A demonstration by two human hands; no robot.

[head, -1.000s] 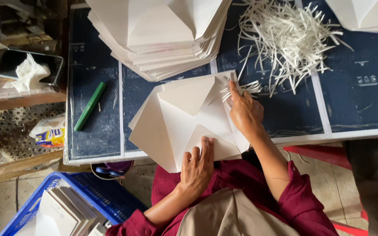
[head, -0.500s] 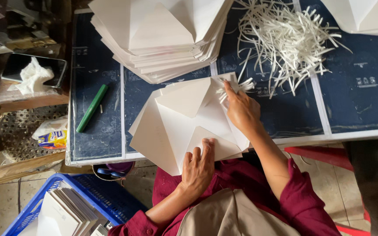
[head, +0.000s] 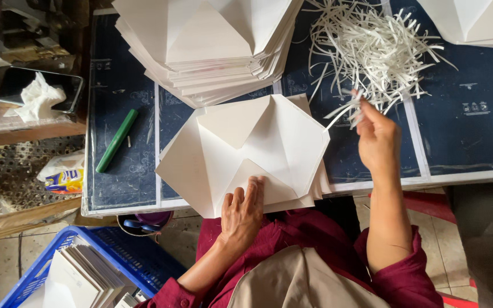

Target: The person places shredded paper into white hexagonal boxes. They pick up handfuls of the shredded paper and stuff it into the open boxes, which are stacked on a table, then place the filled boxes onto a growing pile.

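Envelope (head: pixel 241 151), white, unfolded, lies flaps up on a small pile at the near worktop (head: pixel 115 182) edge. Left hand (head: pixel 243 214) rests flat on its near flap, fingers extended, grasping nothing. Right hand (head: pixel 376 140), raised beside the envelope's right corner, pinches thin paper strips (head: pixel 343 108). Beyond: strip heap (head: pixel 372 45), envelope stack (head: pixel 212 45), green pen (head: pixel 117 140) to the left.

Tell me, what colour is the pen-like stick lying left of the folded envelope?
Green; the stick shows clearly in the head view, on the dark blue table.
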